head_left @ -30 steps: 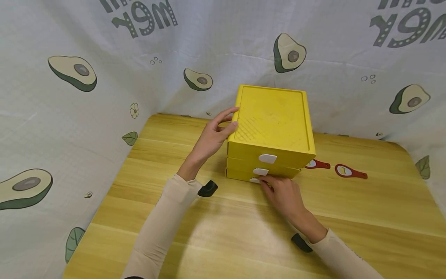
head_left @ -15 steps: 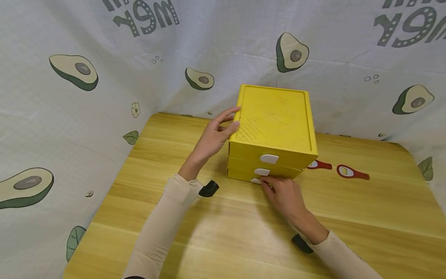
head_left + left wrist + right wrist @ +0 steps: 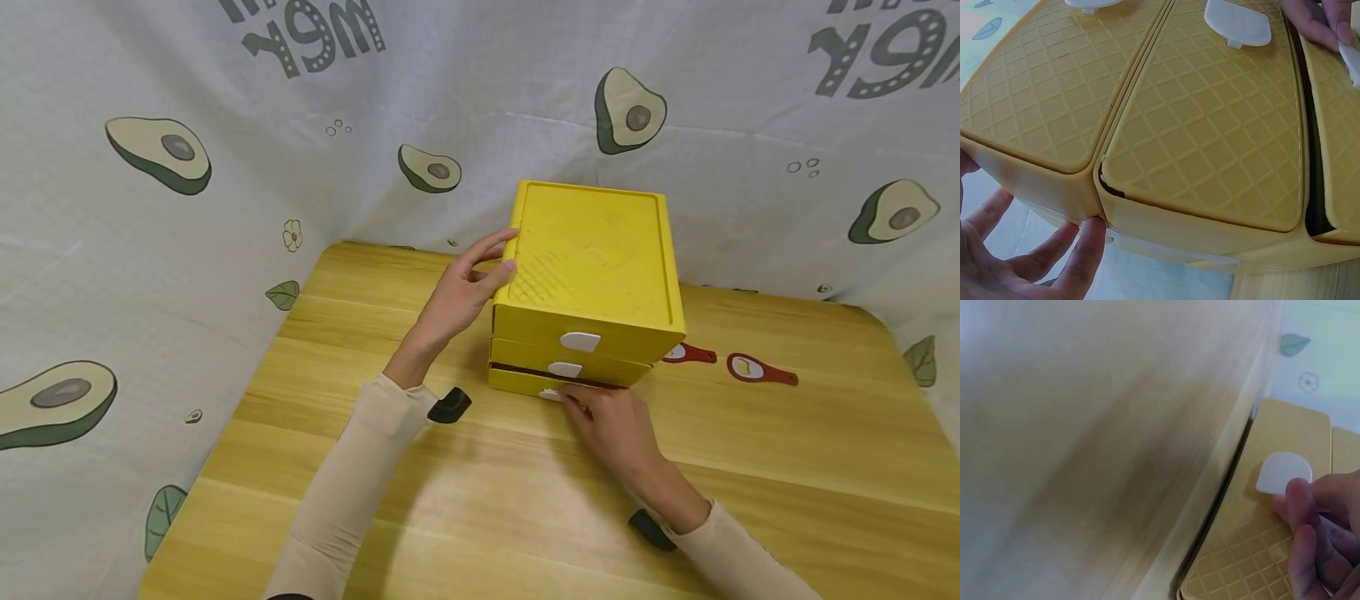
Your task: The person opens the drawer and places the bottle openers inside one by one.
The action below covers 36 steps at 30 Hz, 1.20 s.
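Observation:
A yellow cabinet [image 3: 600, 250] with three stacked drawers and white pull tabs stands on the wooden table. Its bottom drawer [image 3: 517, 382] sits slightly pulled out, a dark gap showing above its front. My right hand [image 3: 617, 421] pinches that drawer's white tab [image 3: 1285, 472] between thumb and fingers. On the cabinet's left side rests my left hand [image 3: 459, 292], fingers extended and spread along the upper edge; the left wrist view shows its fingertips against the side wall. The top drawer's tab [image 3: 581, 342] and middle drawer's tab [image 3: 565, 369] are untouched, both fronts closed.
Two red paddle-shaped pieces with white oval faces lie right of the cabinet, the nearer paddle [image 3: 761, 369] in full view and the other paddle [image 3: 690, 353] partly behind the cabinet. An avocado-print cloth [image 3: 510, 100] hangs behind the wooden table [image 3: 817, 442].
The bottom drawer has come out slightly toward me, opening a dark gap under the middle drawer. My right hand moved with its tab; my left hand stays on the cabinet's side.

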{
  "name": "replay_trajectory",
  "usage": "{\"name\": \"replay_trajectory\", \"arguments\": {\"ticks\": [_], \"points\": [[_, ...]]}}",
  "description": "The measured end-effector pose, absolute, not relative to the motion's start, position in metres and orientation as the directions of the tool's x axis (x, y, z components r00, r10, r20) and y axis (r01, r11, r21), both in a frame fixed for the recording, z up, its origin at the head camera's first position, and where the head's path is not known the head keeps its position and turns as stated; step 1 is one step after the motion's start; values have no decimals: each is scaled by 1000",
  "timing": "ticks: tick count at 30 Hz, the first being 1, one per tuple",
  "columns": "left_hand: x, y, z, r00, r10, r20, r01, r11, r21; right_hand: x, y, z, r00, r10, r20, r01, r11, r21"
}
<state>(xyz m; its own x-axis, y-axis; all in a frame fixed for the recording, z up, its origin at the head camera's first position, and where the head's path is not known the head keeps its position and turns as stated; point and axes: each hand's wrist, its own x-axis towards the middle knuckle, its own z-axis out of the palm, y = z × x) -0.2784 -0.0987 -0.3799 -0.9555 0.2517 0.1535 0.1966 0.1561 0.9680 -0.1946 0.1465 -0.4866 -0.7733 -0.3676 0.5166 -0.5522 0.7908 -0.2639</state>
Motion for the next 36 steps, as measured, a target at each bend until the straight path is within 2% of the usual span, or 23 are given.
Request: {"name": "replay_trajectory", "arguments": {"ticks": [9, 18, 36], "points": [[-276, -99, -379, -958, 245, 149, 192, 162, 968, -184, 146, -486, -776, -381, 503, -553, 795, -250], [-277, -99, -379, -959, 243, 150, 189, 149, 970, -174, 146, -486, -732, -432, 527, -588, 791, -169], [-276, -97, -378, -957, 249, 150, 191, 151, 970, -150, 147, -484, -689, -495, 529, -632, 767, -106]]}}
